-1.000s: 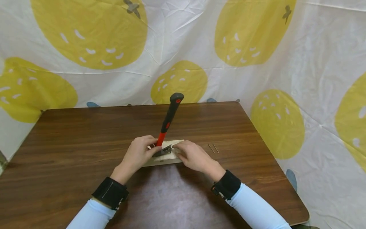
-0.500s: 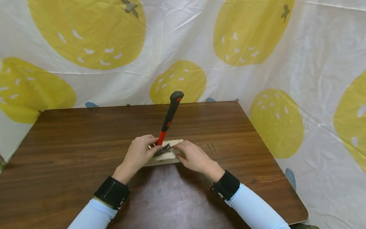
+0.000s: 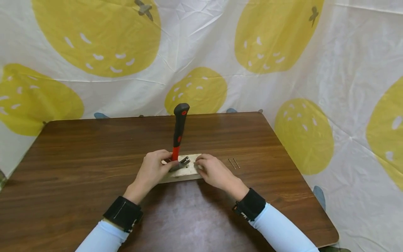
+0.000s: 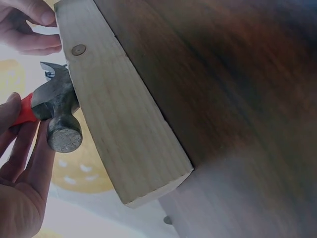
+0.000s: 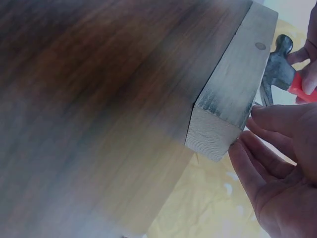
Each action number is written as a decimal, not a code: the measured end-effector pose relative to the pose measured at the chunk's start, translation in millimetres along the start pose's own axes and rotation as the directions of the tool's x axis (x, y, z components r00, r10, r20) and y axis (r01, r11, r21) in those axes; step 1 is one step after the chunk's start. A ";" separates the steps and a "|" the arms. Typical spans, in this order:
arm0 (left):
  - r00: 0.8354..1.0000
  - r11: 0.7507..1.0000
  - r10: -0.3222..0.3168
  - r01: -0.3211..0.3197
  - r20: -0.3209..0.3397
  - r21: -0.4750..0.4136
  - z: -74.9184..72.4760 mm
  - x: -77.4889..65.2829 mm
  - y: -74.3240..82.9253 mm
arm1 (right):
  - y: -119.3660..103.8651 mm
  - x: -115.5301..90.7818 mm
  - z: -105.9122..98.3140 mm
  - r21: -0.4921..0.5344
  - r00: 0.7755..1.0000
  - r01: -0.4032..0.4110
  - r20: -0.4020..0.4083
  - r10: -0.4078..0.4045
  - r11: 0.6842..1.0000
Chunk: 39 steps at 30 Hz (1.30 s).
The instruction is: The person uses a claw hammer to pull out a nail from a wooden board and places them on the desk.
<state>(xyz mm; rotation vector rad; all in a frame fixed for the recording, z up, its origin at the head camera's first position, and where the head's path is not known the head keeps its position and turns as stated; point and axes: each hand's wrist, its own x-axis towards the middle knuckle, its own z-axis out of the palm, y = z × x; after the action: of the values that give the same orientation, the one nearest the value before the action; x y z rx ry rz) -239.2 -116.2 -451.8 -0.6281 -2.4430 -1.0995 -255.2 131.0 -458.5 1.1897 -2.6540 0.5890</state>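
Observation:
A claw hammer (image 3: pixel 180 134) with a black and red handle stands with its head low over a pale wooden block (image 3: pixel 181 178). My left hand (image 3: pixel 151 168) pinches it at the red neck (image 4: pixel 24 110), thumb and fingers close to the steel head (image 4: pixel 55 96). The claw points right along the block's top. Over the block's right end is my right hand (image 3: pixel 215 171), its thumb (image 5: pixel 267 118) and fingers by the top edge, just past the claw. A small dark speck shows at the thumb tip; whether those fingers pinch anything is too small to tell.
Two nails (image 3: pixel 234 163) lie on the brown wooden table (image 3: pixel 94 157) to the right of the block. Behind the table hangs a white cloth (image 3: pixel 195 42) with yellow fruit prints. A round mark (image 4: pixel 78 49) shows on the block's near side.
The hammer's handle has swung left and now stands more upright. My right hand has shifted slightly right, away from the claw. My left hand stays in place at the hammer's neck.

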 end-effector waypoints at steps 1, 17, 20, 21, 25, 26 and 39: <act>1.000 1.000 -0.001 0.001 -0.005 -0.004 0.4 -0.5 -0.5 | 0.9 -0.6 0.6 -0.007 1.000 0.007 -0.001 -0.007 1.000; 0.995 0.995 -0.097 0.097 0.006 -0.029 -1.1 -6.1 -1.7 | 1.6 -2.5 3.6 -0.015 1.000 -0.001 -0.004 0.001 1.000; 0.994 0.994 -0.106 0.106 0.002 -0.029 -1.2 -6.8 -1.9 | 0.8 -2.6 3.1 -0.013 1.000 -0.006 -0.005 0.006 1.000; 0.994 0.994 -0.107 0.107 0.002 -0.029 -1.1 -6.9 -1.9 | 0.7 -2.6 3.0 -0.012 1.000 -0.009 -0.005 0.009 1.000; 0.995 0.994 -0.103 0.104 0.003 -0.020 0.2 -7.5 -2.3 | 0.4 -2.4 2.9 -0.009 1.000 -0.020 -0.004 0.020 1.000; 0.995 0.995 -0.098 0.098 0.001 -0.017 0.6 -7.8 -2.2 | 0.3 -2.3 2.8 -0.009 1.000 -0.021 -0.003 0.021 1.000; 0.997 0.999 -0.036 0.034 -0.070 -0.035 0.9 -12.8 -6.2 | -1.6 -2.7 1.4 -0.009 0.999 -0.042 0.005 0.042 0.999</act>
<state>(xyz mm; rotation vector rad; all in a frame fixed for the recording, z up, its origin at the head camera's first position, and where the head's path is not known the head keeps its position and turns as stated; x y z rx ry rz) -232.2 -122.2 -462.6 -0.5488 -2.3881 -1.1589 -252.3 131.3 -460.2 1.1377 -2.6890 0.5806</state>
